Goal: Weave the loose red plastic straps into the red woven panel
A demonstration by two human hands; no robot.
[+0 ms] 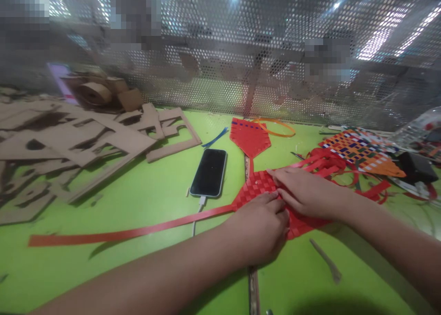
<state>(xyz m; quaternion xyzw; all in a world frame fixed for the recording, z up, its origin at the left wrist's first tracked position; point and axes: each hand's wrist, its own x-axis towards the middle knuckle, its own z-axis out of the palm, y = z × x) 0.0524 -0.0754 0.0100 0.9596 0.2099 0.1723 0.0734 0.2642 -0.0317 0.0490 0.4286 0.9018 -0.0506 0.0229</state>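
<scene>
A red woven piece of flat plastic strips (257, 185) lies on the green table under both my hands. One long red strip (138, 232) runs from it to the left, across a white cable. My left hand (260, 225) is closed on the near side of the weave, its fingers curled over it. From the right, my right hand (305, 191) grips the same weave, its fingertips close to the left ones. Loose red strip ends (327, 162) bunch beyond the right hand. The thumbs and the part of the weave under the palms are hidden.
A black phone (209, 173) on a cable lies left of the weave. Cardboard offcuts (103, 140) pile up at left. A red pointed woven piece (251, 138) and an orange loop (284, 134) lie behind. Multicoloured weaving (361, 151) is at right, before a perforated metal screen (213, 62).
</scene>
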